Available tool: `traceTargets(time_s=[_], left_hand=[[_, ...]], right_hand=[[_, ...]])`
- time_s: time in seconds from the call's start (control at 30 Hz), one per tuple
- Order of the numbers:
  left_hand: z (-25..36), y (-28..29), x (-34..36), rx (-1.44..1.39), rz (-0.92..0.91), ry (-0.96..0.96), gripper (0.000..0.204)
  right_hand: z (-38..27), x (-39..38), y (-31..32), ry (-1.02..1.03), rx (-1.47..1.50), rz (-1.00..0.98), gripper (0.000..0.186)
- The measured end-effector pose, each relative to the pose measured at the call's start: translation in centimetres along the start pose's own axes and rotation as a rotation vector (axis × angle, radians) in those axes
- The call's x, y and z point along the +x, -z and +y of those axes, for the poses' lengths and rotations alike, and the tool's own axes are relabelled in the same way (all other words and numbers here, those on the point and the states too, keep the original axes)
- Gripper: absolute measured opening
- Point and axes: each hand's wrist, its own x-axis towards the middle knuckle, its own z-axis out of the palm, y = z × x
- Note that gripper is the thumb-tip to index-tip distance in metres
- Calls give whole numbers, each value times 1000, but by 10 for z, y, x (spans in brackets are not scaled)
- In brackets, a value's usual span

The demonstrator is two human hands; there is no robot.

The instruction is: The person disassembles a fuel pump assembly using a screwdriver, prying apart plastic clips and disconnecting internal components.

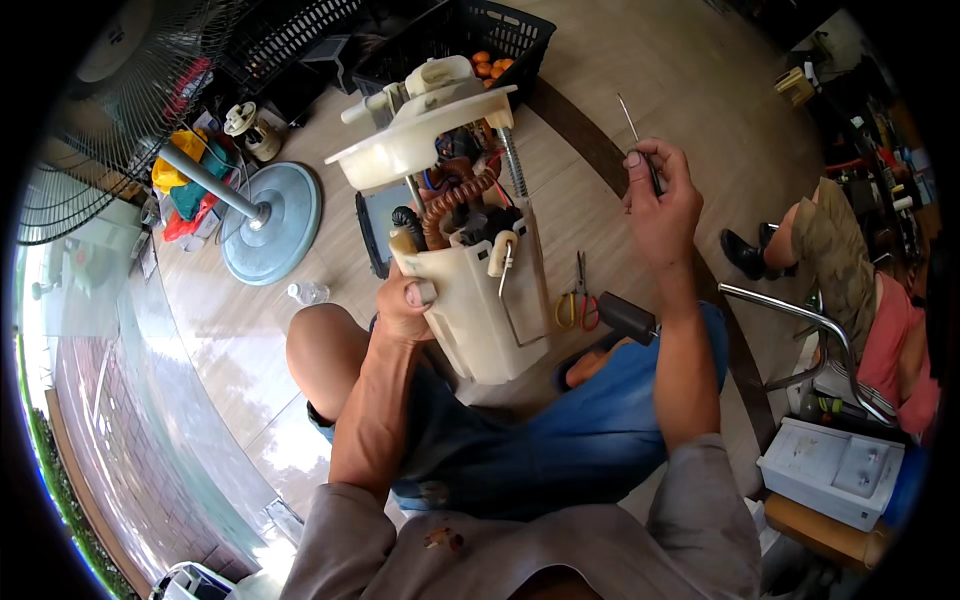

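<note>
A cream plastic fuel pump module [475, 310] stands tilted between my knees, its round flange raised on metal rods above the housing. Brown and black corrugated hoses and coloured wires show in the gap. My left hand [402, 305] is closed around the left side of the housing, thumb in front. Up to the right, apart from the module, my right hand [665, 200] grips a thin screwdriver [629, 118], its metal shaft pointing up and its dark handle partly hidden by the fingers. Scissors [577, 302] with yellow and red handles lie beyond my right knee.
A dark cylinder-like piece [628, 318] is beside the scissors. Farther left are a fan's round base [270, 225], a plastic bottle [308, 293] and another pump unit [253, 132]. A black crate [530, 35] holds orange fruits. At right sit another person [840, 235] and a metal-framed chair [800, 318].
</note>
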Motion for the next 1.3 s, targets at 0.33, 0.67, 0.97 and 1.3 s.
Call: traceTargets(time_s=[0.33, 0.67, 0.97, 1.3], left_hand=[[-27, -35, -88, 234, 275, -76, 127], [-67, -10, -108, -113, 299, 199, 100], [-58, 2, -101, 51, 299, 359, 121], [-74, 0, -96, -4, 396, 373, 117]], right_hand=[[-39, 15, 31, -480, 708, -211, 31], [-74, -14, 10, -342, 1043, -495, 30], [-103, -33, -10, -407, 1047, -613, 26], [-102, -45, -19, -473, 1018, -655, 26]])
